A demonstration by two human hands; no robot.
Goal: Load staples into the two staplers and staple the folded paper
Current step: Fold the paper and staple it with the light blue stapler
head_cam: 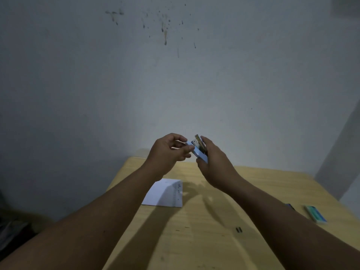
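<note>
A light blue stapler [199,151] is held up in the air above the far end of the table, its top swung open so the metal magazine shows. My right hand [215,164] grips it from the right side. My left hand [169,151] pinches at the stapler's front end with thumb and fingers; whether it holds staples I cannot tell. The folded white paper [165,192] lies flat on the table below my hands. A short dark strip of staples [238,229] lies on the table nearer to me.
The wooden table [194,240] stands against a stained grey wall. At its right edge lie a teal staple box [315,213] and a dark blue object [290,206], partly hidden by my right forearm.
</note>
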